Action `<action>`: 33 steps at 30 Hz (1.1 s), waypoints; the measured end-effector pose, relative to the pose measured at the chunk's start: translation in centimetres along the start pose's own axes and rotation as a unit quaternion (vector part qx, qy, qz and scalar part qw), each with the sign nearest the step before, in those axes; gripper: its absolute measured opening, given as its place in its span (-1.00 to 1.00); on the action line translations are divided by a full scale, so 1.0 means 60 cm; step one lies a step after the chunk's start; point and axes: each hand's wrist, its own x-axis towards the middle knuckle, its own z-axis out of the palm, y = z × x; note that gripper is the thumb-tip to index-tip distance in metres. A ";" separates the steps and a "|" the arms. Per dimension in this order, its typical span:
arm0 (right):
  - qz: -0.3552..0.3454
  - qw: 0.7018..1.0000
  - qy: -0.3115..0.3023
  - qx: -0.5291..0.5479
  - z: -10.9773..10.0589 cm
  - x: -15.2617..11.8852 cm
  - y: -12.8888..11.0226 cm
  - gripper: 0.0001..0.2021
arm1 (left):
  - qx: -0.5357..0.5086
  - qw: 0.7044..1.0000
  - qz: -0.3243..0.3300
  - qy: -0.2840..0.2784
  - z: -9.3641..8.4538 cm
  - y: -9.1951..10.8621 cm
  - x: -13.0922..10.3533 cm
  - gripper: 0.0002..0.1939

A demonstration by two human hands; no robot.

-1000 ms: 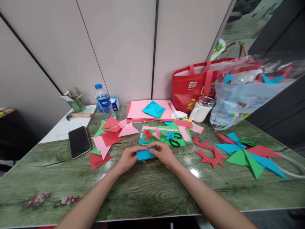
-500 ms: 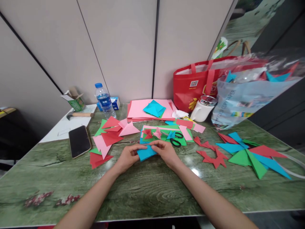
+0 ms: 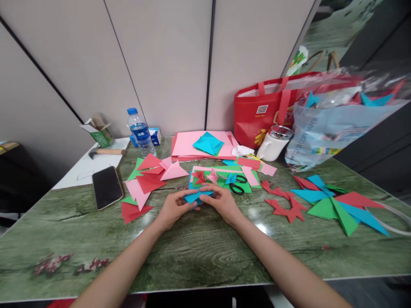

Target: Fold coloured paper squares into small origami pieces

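Observation:
A small folded piece of blue paper (image 3: 196, 196) is held between both hands over the near middle of the table. My left hand (image 3: 173, 208) pinches its left side, thumb in front and fingers behind. On the right side, my right hand (image 3: 221, 202) grips it with the thumb across its face. Fingers cover part of the folds. Just beyond the hands lie green sheets (image 3: 245, 187), small folded red (image 3: 199, 176) and pink (image 3: 212, 176) pieces, and black-handled scissors (image 3: 236, 188).
Folded triangles (image 3: 150, 183) and a phone (image 3: 107, 188) lie left; a hammer (image 3: 107, 151) and water bottle (image 3: 141, 132) stand farther back. Red cut-outs (image 3: 290, 207) and coloured folded papers (image 3: 337, 205) lie right. A white mug (image 3: 272, 145), red bag (image 3: 250, 115) and plastic bag (image 3: 314, 137) are behind.
The blue paper has tipped so that less of its face shows. My fingers have shifted around it, with the right thumb now lying over its front.

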 end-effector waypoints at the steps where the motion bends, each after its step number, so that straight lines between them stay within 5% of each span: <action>1: -0.013 1.000 0.000 -0.003 0.000 0.000 0.001 -0.76 | 0.008 1.000 0.003 0.008 0.000 0.001 0.000 -0.56; 7: -0.042 0.998 -0.048 0.004 0.001 -0.002 0.009 -0.72 | 0.071 0.996 0.057 0.016 -0.002 -0.001 0.001 -0.57; 16: -0.092 0.992 0.007 -0.085 0.003 -0.006 -0.004 -0.92 | 0.030 0.999 0.039 0.015 0.004 0.009 -0.001 -0.51; 25: -0.101 0.993 0.008 -0.054 -0.003 -0.001 0.006 -0.90 | 0.057 0.994 0.066 0.058 -0.002 0.000 0.002 -0.65; 33: -0.107 0.992 0.038 -0.050 -0.004 -0.002 0.006 -0.84 | 0.111 0.988 0.102 0.022 0.006 -0.001 -0.001 -0.62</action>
